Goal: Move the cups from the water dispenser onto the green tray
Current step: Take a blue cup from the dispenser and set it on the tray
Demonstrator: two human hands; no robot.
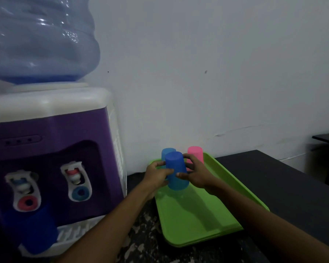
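An upside-down blue cup (176,170) is held over the far part of the green tray (190,221). My left hand (157,174) grips its left side and my right hand (196,172) its right side. Behind it, two more inverted cups stand at the tray's far end: a lighter blue cup (167,151), partly hidden, and a pink cup (196,153). A dark blue cup (39,231) stands on the drip grille of the purple water dispenser (51,149) at the left, below the taps.
A big water bottle (40,38) tops the dispenser. A white wall lies close behind the tray. The tray rests on a speckled dark counter (146,243), with a black surface (273,177) to its right and another dark table edge (327,138) at far right.
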